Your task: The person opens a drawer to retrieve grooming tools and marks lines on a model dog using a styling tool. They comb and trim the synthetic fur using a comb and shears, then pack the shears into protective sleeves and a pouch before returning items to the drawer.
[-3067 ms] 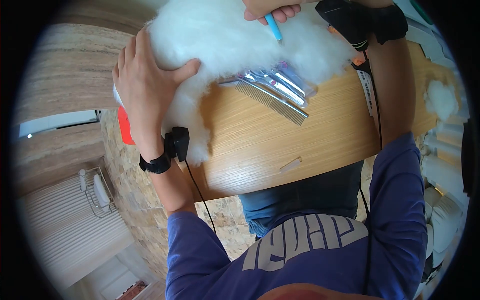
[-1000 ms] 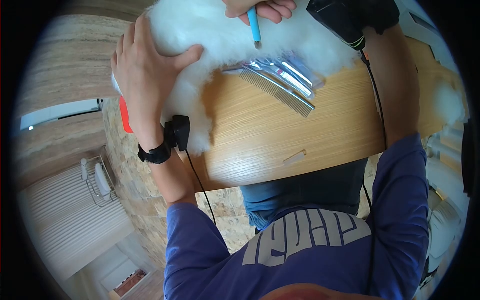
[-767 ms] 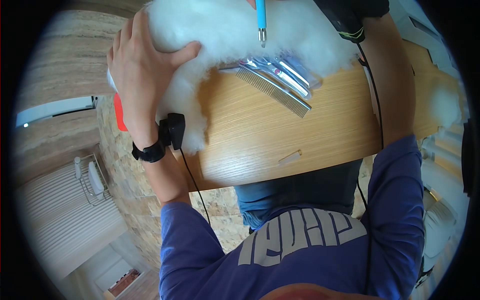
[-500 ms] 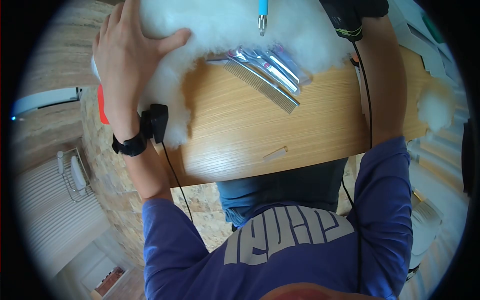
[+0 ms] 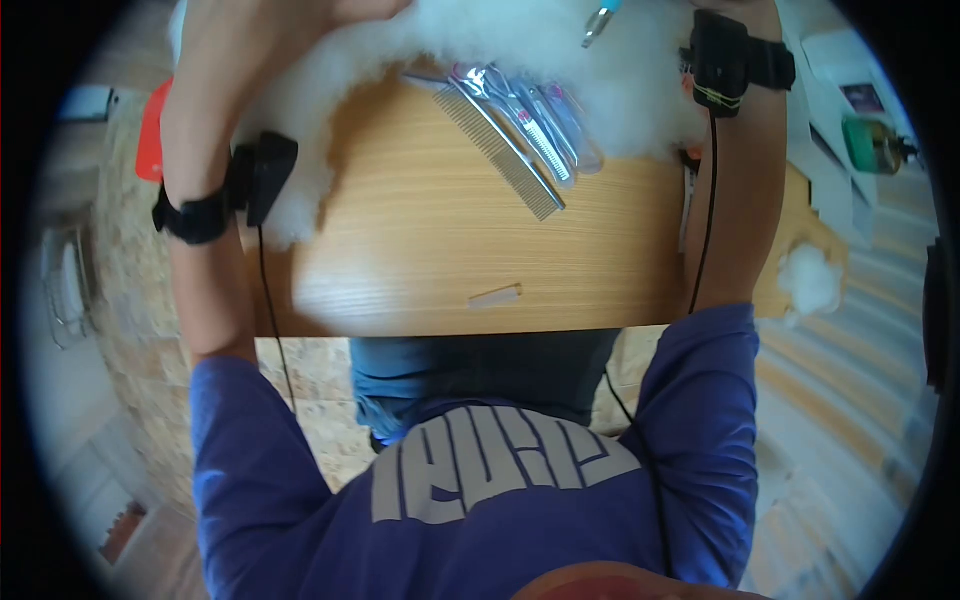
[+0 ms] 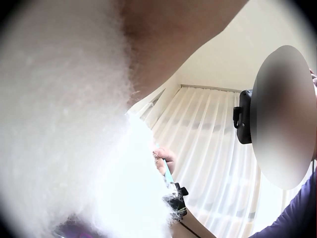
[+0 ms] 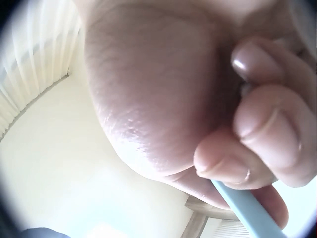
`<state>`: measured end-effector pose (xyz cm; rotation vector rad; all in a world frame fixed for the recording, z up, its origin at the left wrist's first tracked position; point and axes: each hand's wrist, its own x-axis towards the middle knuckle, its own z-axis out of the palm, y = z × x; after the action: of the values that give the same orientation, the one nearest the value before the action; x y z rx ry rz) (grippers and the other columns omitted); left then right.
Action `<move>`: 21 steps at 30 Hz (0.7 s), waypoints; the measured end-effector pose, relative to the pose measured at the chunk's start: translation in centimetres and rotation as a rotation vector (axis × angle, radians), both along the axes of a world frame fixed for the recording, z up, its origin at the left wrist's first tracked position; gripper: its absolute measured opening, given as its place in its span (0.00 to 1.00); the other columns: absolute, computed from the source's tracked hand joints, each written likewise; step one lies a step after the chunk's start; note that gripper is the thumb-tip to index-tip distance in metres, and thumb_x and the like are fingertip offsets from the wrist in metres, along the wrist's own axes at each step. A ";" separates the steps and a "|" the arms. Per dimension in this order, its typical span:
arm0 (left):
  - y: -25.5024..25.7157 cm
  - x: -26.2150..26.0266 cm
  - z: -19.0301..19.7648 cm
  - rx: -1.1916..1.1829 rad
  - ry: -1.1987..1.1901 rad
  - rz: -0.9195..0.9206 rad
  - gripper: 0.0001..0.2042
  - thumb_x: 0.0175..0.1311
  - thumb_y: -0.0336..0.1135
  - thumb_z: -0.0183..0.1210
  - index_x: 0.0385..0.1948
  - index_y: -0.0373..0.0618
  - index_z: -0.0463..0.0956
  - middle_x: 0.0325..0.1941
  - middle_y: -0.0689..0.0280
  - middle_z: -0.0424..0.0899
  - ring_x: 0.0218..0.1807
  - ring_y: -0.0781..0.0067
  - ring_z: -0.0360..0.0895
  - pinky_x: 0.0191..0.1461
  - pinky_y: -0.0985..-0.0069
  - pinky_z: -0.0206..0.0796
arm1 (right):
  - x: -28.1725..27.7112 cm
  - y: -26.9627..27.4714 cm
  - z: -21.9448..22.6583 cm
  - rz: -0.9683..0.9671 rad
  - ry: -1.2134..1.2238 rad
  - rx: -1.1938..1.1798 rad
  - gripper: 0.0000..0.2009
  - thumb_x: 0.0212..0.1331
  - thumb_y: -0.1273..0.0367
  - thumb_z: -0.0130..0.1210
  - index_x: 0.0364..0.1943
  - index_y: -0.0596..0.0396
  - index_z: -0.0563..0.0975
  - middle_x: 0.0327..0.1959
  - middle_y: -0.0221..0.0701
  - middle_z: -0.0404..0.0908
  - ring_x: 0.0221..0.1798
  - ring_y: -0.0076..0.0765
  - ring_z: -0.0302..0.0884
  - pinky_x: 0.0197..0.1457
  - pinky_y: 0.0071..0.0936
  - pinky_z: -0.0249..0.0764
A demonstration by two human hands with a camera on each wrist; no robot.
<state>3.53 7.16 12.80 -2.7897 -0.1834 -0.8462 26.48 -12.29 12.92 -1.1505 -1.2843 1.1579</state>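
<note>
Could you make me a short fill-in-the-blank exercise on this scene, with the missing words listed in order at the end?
1. The right hand holds a slim tool whose handle is light ____.
2. The left hand lies against fluffy material coloured ____.
3. On the wooden table, the metal comb lies just to the person's ____ of the scissors in clear packaging.
4. A red object shows beside the person's ____ forearm.

Missing words: blue; white; left; left.
</note>
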 end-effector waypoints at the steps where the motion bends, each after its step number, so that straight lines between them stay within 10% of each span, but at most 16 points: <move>1: 0.6 0.2 -0.4 0.014 -0.008 -0.008 0.45 0.36 0.48 0.78 0.62 0.35 0.72 0.61 0.49 0.79 0.66 0.50 0.75 0.69 0.60 0.68 | 0.2 0.1 -0.1 0.018 -0.007 0.060 0.19 0.71 0.72 0.49 0.23 0.72 0.79 0.05 0.23 0.62 0.06 0.16 0.54 0.12 0.19 0.50; 21: 3.7 0.8 -1.5 0.016 -0.063 -0.154 0.41 0.38 0.52 0.78 0.54 0.34 0.75 0.47 0.54 0.81 0.55 0.54 0.77 0.64 0.62 0.67 | -0.9 -0.1 0.4 -0.116 -0.032 -0.030 0.19 0.69 0.71 0.51 0.21 0.73 0.80 0.05 0.27 0.64 0.06 0.17 0.54 0.11 0.19 0.49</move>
<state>4.29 10.87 11.25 -2.7925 0.0280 -0.9665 25.57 -12.40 13.35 -1.2532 -1.2114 1.0808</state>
